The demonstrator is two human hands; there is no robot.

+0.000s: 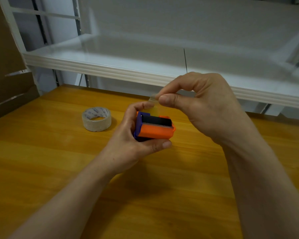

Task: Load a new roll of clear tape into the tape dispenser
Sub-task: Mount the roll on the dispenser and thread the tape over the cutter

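My left hand (128, 144) grips a small orange and blue tape dispenser (154, 127) above the wooden table, its black slot and metal blade facing up. My right hand (202, 104) pinches the free end of a clear tape strip (154, 100) between thumb and forefinger, just above the dispenser. The strip runs down into the dispenser's top. A roll of clear tape (96, 121) with a printed core lies flat on the table to the left of my left hand, apart from it.
The wooden table (41, 161) stretches across the foreground. A white shelf (110, 66) runs along the back above the table's far edge. Brown cardboard (7, 75) leans at the far left.
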